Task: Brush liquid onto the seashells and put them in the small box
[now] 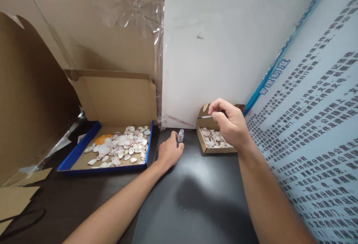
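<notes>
My left hand (170, 149) rests on the dark tabletop, its fingers curled beside a small clear bottle (181, 135); thumb and forefinger are near its base, and whether they grip it I cannot tell. My right hand (229, 122) is raised over a small cardboard box (203, 146) of shells. Its fingers pinch a thin dark stick (204, 117) that points left. Pale and pinkish shells (214, 138) fill the small box, partly hidden behind the right hand.
At the left, a blue-edged box (103, 170) with an upright cardboard lid (117, 96) holds many shells and something orange. A white board (218, 42) stands behind. A printed poster (316, 124) slopes along the right. Cardboard pieces (16, 203) lie at the lower left.
</notes>
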Action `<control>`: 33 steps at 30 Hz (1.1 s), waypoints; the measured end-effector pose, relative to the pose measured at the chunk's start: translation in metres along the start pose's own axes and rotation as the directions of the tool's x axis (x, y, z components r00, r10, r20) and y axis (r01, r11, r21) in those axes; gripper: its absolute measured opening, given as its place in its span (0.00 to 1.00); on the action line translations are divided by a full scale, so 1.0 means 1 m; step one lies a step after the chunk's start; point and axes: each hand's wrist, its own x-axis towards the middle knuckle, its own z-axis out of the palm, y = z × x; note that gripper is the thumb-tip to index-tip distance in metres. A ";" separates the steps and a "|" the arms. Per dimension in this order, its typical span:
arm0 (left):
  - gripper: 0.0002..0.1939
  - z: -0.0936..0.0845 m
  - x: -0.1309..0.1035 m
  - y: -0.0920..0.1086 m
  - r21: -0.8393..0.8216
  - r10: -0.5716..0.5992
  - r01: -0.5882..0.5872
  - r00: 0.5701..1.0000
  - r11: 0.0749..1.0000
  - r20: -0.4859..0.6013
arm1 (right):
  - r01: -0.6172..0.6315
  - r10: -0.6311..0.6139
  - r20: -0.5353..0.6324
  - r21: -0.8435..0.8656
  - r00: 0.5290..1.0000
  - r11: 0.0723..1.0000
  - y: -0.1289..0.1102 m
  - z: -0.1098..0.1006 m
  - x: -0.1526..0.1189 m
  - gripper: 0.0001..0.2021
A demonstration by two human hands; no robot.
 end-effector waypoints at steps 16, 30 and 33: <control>0.17 -0.026 -0.061 -0.023 -0.850 0.070 0.451 0.872 0.274 0.485 | -0.344 0.372 -0.033 0.314 0.928 0.885 0.039 0.082 -0.122 0.03; 0.20 -0.018 -0.061 -0.031 -0.839 0.117 0.416 0.869 0.350 0.480 | -0.355 0.300 0.279 0.171 0.912 0.919 0.040 0.091 -0.140 0.12; 0.20 -0.016 -0.060 -0.032 -0.829 0.117 0.377 0.880 0.413 0.459 | -0.376 0.319 0.299 0.156 0.899 0.913 0.044 0.091 -0.140 0.13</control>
